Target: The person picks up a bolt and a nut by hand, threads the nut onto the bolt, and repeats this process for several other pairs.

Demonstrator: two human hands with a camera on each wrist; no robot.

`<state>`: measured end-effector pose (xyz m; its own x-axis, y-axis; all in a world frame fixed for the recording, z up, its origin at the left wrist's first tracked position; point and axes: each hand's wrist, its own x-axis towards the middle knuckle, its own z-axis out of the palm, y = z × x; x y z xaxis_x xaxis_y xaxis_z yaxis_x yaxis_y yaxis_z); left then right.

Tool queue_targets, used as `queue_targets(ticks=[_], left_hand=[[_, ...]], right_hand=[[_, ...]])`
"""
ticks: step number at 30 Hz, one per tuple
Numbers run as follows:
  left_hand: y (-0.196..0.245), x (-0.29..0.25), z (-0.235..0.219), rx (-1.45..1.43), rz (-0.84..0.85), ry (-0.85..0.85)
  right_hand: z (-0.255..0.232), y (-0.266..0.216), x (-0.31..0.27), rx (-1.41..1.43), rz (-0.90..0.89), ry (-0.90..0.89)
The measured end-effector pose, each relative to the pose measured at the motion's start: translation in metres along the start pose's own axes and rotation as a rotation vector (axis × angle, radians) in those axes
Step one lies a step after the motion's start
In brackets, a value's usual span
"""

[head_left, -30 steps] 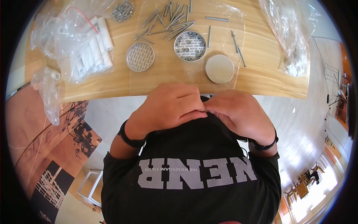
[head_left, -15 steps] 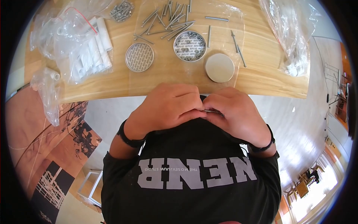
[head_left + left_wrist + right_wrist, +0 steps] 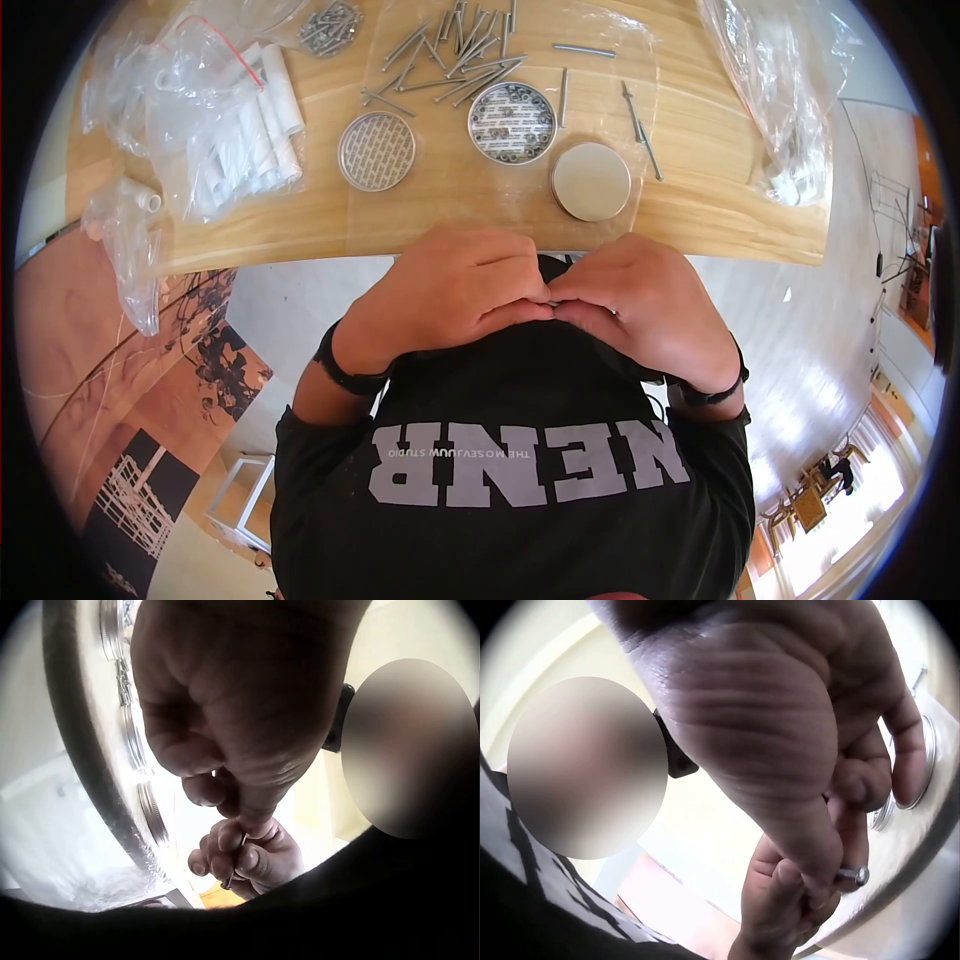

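Note:
Just off the table's front edge, my left hand (image 3: 455,285) and right hand (image 3: 650,305) meet fingertip to fingertip over the dark shirt. Between them is a thin metal bolt (image 3: 861,876), its head poking out past the right thumb in the right wrist view. My right thumb and fingers pinch its shank. In the left wrist view part of the bolt (image 3: 227,884) shows among the right fingers. The left thumb and forefinger pinch the bolt's other end; I cannot tell whether a nut sits there.
On the table (image 3: 720,220), a round tin (image 3: 511,122) holds small nuts, beside a lid (image 3: 376,151) and a closed tin (image 3: 591,182). Loose long bolts (image 3: 470,60) lie behind. White tubes (image 3: 270,110) in plastic bags stand left; a plastic bag (image 3: 785,100) lies right.
My right hand's fingers have shifted their grip on the bolt, turning slightly at the tips. The left hand stays nearly still, and the table items have not moved.

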<state>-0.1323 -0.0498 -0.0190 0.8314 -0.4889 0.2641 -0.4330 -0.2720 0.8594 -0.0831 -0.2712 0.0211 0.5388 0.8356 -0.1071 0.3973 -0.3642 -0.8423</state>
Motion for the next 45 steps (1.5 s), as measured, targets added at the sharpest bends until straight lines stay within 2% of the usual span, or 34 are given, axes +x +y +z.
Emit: queue_targets(ticks=[5, 11, 17, 29, 36, 38, 42, 45], left_hand=[[0.001, 0.002, 0.0, 0.03, -0.011, -0.011], [0.001, 0.001, -0.003, -0.008, -0.075, -0.005], [-0.001, 0.0, 0.0, 0.02, -0.015, -0.012], [0.0, 0.002, 0.003, 0.021, -0.003, 0.006], [-0.001, 0.0, 0.002, 0.041, -0.012, -0.016], [0.0, 0.0, 0.003, 0.034, 0.012, -0.019], [0.001, 0.0, 0.003, 0.002, -0.025, -0.026], [0.003, 0.002, 0.003, 0.007, -0.021, -0.018]], right_hand=[[0.002, -0.004, 0.002, -0.111, 0.054, 0.031], [0.008, -0.001, 0.002, -0.012, 0.001, 0.12], [0.002, 0.0, 0.001, -0.062, -0.02, 0.031], [0.006, -0.004, 0.003, -0.102, 0.081, 0.073], [0.008, -0.001, -0.001, -0.081, 0.007, 0.109], [0.0, -0.005, -0.001, -0.116, 0.023, 0.015], [0.001, -0.005, -0.001, -0.097, 0.004, 0.003], [0.007, -0.005, 0.0, -0.077, 0.071, 0.05]])
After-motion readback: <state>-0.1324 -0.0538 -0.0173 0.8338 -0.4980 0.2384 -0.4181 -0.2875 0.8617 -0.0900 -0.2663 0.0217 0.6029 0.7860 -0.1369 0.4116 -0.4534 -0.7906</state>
